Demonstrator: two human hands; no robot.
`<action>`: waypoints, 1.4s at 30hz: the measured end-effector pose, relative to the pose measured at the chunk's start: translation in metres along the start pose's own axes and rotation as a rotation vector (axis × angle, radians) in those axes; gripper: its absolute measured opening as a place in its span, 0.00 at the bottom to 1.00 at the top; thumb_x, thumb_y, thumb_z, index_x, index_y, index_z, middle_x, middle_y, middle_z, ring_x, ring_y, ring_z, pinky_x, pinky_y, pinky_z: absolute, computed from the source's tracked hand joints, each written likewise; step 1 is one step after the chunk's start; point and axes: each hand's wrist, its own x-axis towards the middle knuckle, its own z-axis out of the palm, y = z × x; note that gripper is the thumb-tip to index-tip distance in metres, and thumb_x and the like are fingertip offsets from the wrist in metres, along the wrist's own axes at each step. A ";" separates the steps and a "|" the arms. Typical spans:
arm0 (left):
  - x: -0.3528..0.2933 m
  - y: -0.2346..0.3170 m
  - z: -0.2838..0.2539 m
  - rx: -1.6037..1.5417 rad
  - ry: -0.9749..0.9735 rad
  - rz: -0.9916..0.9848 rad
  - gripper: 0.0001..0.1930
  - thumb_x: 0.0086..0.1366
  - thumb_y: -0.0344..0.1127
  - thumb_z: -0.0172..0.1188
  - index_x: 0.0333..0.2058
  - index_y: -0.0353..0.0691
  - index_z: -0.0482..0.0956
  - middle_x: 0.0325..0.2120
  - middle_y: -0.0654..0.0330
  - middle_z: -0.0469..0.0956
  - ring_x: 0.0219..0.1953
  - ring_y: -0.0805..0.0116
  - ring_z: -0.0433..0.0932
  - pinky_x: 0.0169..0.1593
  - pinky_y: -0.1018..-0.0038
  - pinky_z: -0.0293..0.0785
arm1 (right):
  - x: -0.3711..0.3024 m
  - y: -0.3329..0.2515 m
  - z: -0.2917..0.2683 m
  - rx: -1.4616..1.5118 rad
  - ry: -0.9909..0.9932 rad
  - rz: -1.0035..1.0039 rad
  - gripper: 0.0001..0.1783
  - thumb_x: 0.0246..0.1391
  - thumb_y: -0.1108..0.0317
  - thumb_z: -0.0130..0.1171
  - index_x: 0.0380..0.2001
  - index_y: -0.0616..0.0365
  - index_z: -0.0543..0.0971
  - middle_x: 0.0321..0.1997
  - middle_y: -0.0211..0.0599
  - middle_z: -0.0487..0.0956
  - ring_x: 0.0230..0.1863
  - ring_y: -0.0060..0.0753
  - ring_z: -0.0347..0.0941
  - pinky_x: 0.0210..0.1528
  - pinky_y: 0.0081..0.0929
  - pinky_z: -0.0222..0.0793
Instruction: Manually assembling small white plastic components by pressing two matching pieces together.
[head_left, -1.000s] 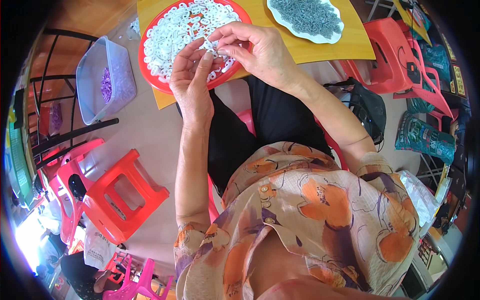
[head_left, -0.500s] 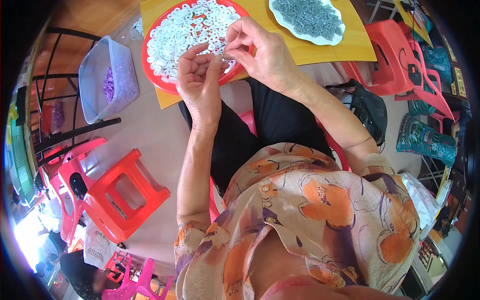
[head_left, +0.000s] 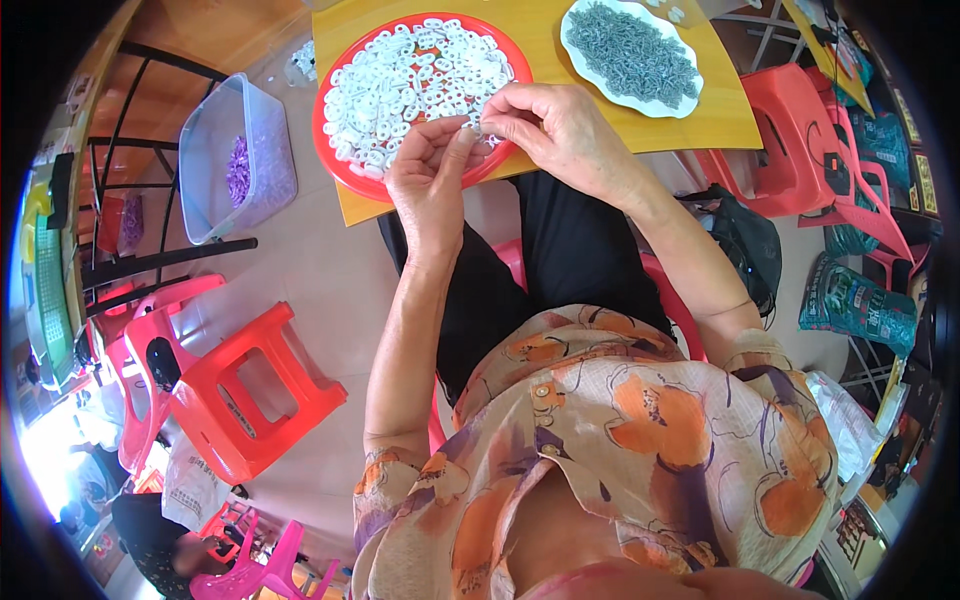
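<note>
Above the near right part of a red round tray (head_left: 322, 125), my two hands meet at their fingertips. My left hand (head_left: 432, 178) has its thumb pressed toward the curled fingers. Thumb and index finger of my right hand (head_left: 568, 135) pinch close beside the left thumb tip. Whatever they hold there is too small and covered to make out. Many small white plastic pieces with two holes (head_left: 375, 95) lie spread in the tray under my hands. On the right stands a white scalloped dish (head_left: 573, 52) heaped with small grey screw-like pieces (head_left: 635, 58).
The tray and dish stand on a yellow table (head_left: 535, 30). To the left, a clear plastic bin (head_left: 212, 205) holds purple pieces (head_left: 238, 172). Red stools (head_left: 235, 395) and red chairs (head_left: 790, 140) flank me. A dark bag (head_left: 755, 250) lies at my right. Another person (head_left: 150, 545) shows at lower left.
The whole view has shifted, so the table and tray sit slightly farther right and lower. My hands stay together over the tray, fingertips still meeting.
</note>
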 end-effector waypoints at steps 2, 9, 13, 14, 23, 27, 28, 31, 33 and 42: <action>-0.001 0.001 0.001 -0.004 0.012 -0.001 0.07 0.70 0.23 0.62 0.45 0.29 0.79 0.34 0.57 0.84 0.35 0.72 0.84 0.44 0.77 0.82 | -0.001 -0.002 0.001 -0.038 -0.003 -0.002 0.07 0.62 0.74 0.65 0.38 0.68 0.82 0.31 0.39 0.85 0.30 0.23 0.79 0.35 0.23 0.75; -0.007 -0.004 0.005 -0.019 0.011 0.030 0.05 0.70 0.24 0.63 0.43 0.31 0.80 0.31 0.58 0.84 0.33 0.73 0.84 0.41 0.78 0.82 | -0.005 -0.007 0.004 -0.033 -0.002 0.012 0.07 0.62 0.74 0.64 0.38 0.69 0.81 0.30 0.39 0.84 0.30 0.21 0.79 0.34 0.22 0.75; -0.008 -0.007 0.001 -0.062 0.005 0.053 0.05 0.70 0.24 0.63 0.43 0.31 0.80 0.31 0.58 0.85 0.33 0.73 0.84 0.40 0.78 0.82 | -0.005 -0.008 0.008 0.011 -0.017 0.082 0.06 0.62 0.74 0.65 0.37 0.69 0.81 0.29 0.36 0.83 0.30 0.17 0.76 0.34 0.20 0.73; -0.007 -0.007 0.000 -0.059 -0.002 0.047 0.05 0.70 0.24 0.63 0.42 0.31 0.80 0.31 0.58 0.84 0.33 0.73 0.84 0.40 0.77 0.82 | -0.005 -0.007 0.009 0.014 -0.011 0.098 0.06 0.62 0.74 0.65 0.37 0.68 0.82 0.29 0.34 0.83 0.30 0.16 0.75 0.34 0.20 0.73; -0.002 -0.012 0.006 -0.130 0.156 0.051 0.06 0.70 0.26 0.63 0.43 0.31 0.79 0.32 0.59 0.83 0.33 0.74 0.83 0.43 0.79 0.81 | 0.075 0.056 0.011 -0.115 -0.149 -0.003 0.14 0.63 0.60 0.65 0.41 0.60 0.86 0.30 0.34 0.84 0.30 0.23 0.78 0.35 0.24 0.73; -0.004 -0.014 0.008 -0.188 0.180 0.053 0.05 0.70 0.25 0.63 0.43 0.31 0.79 0.32 0.59 0.83 0.32 0.74 0.83 0.43 0.79 0.80 | 0.106 0.069 0.041 -0.315 -0.222 -0.201 0.16 0.58 0.56 0.69 0.39 0.59 0.86 0.33 0.41 0.86 0.36 0.37 0.84 0.40 0.33 0.78; -0.004 -0.014 0.008 -0.188 0.186 0.057 0.05 0.70 0.25 0.63 0.43 0.31 0.79 0.32 0.59 0.83 0.32 0.74 0.83 0.43 0.79 0.80 | 0.109 0.066 0.047 -0.314 -0.226 -0.206 0.16 0.58 0.56 0.69 0.39 0.59 0.86 0.33 0.41 0.86 0.36 0.37 0.84 0.40 0.33 0.78; -0.004 -0.014 0.010 -0.240 0.164 0.059 0.05 0.71 0.25 0.62 0.43 0.31 0.79 0.32 0.58 0.83 0.33 0.74 0.83 0.42 0.80 0.79 | 0.114 0.065 0.058 -0.503 -0.281 -0.009 0.16 0.55 0.54 0.70 0.36 0.56 0.87 0.33 0.41 0.86 0.38 0.42 0.84 0.43 0.39 0.78; -0.004 -0.014 0.012 -0.241 0.168 0.054 0.06 0.71 0.26 0.62 0.43 0.31 0.79 0.33 0.58 0.83 0.33 0.74 0.83 0.42 0.80 0.79 | 0.115 0.065 0.062 -0.521 -0.279 0.002 0.14 0.54 0.56 0.70 0.35 0.55 0.87 0.34 0.43 0.87 0.39 0.46 0.85 0.44 0.42 0.79; -0.005 -0.015 0.011 -0.247 0.157 0.065 0.07 0.71 0.26 0.63 0.44 0.31 0.79 0.33 0.59 0.83 0.32 0.74 0.82 0.41 0.79 0.78 | 0.110 0.056 0.069 -0.500 -0.274 0.047 0.12 0.53 0.61 0.69 0.38 0.55 0.86 0.38 0.47 0.87 0.42 0.49 0.85 0.46 0.44 0.79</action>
